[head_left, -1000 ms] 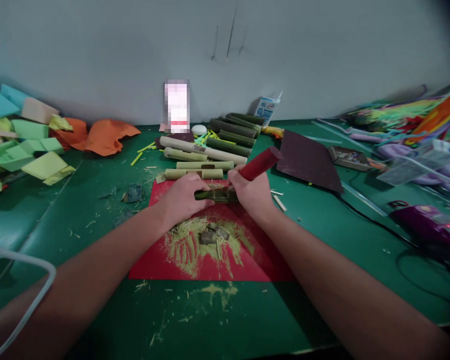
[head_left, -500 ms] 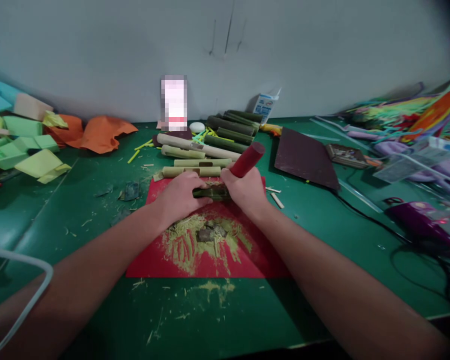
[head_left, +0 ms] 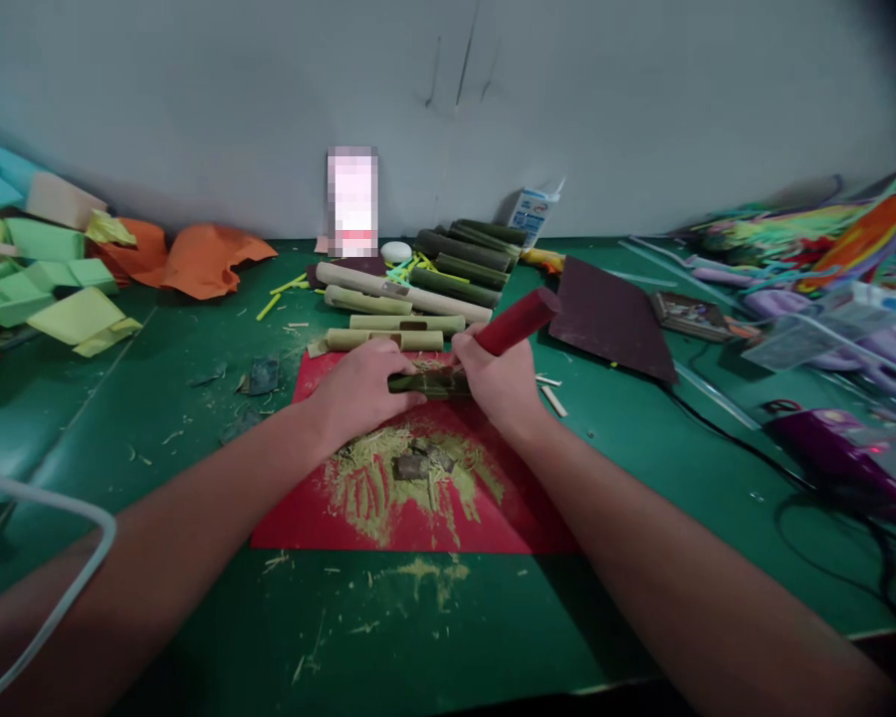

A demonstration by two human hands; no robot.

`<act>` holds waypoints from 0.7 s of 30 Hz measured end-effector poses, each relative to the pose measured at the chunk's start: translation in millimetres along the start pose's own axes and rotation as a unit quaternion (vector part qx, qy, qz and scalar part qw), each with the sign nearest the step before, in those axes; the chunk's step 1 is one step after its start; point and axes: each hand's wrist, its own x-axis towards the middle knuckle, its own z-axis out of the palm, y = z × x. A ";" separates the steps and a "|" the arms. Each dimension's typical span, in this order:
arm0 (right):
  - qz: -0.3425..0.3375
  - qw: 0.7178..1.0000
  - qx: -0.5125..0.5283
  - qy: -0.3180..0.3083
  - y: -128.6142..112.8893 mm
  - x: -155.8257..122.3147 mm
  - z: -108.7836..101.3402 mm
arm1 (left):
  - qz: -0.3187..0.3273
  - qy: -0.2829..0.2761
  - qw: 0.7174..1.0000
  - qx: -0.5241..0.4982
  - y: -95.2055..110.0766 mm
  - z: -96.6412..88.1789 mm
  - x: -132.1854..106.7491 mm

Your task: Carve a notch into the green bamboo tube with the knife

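At the centre of the frame the left hand point(head_left: 358, 388) is closed over one end of a short dark green bamboo piece point(head_left: 429, 383), pinning it on the red mat point(head_left: 306, 518). The right hand point(head_left: 497, 383) is wrapped tight around a red-handled tool point(head_left: 515, 322), whose handle slants toward the upper right; its working end is hidden at the bamboo. Pale shavings point(head_left: 373, 478) lie heaped just below the hands. Cut bamboo lengths point(head_left: 395, 324) rest above them on the green worktop point(head_left: 194, 398).

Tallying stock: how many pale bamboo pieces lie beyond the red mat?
4, in rows just past the mat: nearest piece, second piece, short piece, long piece farthest. More may be hidden.
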 end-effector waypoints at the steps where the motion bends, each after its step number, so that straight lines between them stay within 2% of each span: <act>1: 0.002 1.000 -0.004 -0.001 0.4 1.1 0.0 | -0.003 -0.001 1.000 0.000 0.3 0.0 0.0; 11: -0.003 0.999 -0.030 -0.010 -5.4 1.7 1.4 | 0.001 -0.005 1.000 -0.004 -2.0 0.1 0.2; 15: 0.028 0.999 -0.022 -0.037 -11.6 0.2 0.3 | 0.005 -0.001 1.000 -0.019 -3.7 0.3 1.3; 21: 0.023 1.000 0.014 -0.001 -5.7 2.0 -2.7 | 0.007 0.007 1.000 -0.013 -3.0 0.9 0.3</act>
